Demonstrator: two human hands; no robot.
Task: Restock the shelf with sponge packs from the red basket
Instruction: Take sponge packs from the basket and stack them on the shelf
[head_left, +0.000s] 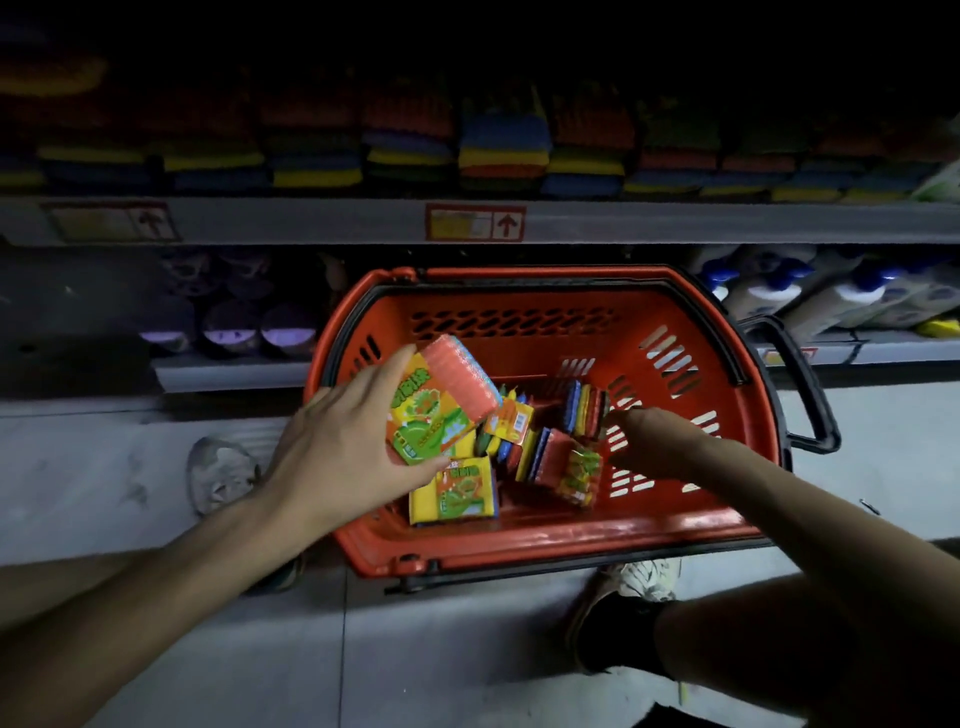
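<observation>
The left hand (343, 452) grasps 1 pack (441, 400) of sponges, with the thumb along its lower edge and the fingers curled over its upper left corner. The pack is held tilted above the left side of the basket (519, 353). It shows a yellow and green label, with a pink sponge at its top.

The red basket stands on the floor (104, 467) just in front of the shelf (675, 221). More packs lie inside it:
- A flat pack (452, 491) lies label up on the bottom, below the held one.
- Loose packs (511, 426) stand on edge in the middle.
- A leaning pack (571, 473) sits to their right.
- Upright packs (587, 408) stand near the right wall.

The right hand (654, 441) reaches in from the right, its fingertips at the upright packs. It is in deep shadow, and I cannot tell whether its fingers grasp anything.

The shelf already carries stacks (504, 150) of blue, yellow and red sponges. Its front edge bears a red-framed tag (475, 222) with an arrow. On a lower level to the right lie white bottles (810, 296) with blue caps. The left shoe (221, 475) rests left of the basket, and the right shoe (639, 577) sits just below its near rim.
</observation>
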